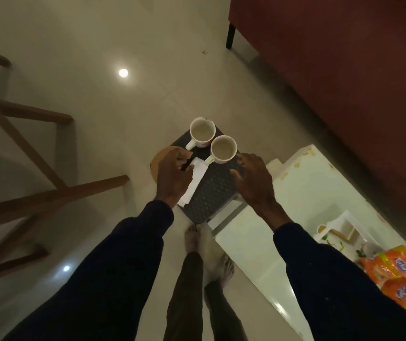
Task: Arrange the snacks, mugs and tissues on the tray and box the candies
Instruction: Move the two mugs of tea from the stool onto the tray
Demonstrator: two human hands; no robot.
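Gripping dark tray, both hands, two mugs aboard.

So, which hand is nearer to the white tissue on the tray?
The left hand. It lies over the tissue's left edge, fingers at its top end. The right hand is apart from it, on the dark tray's right edge.
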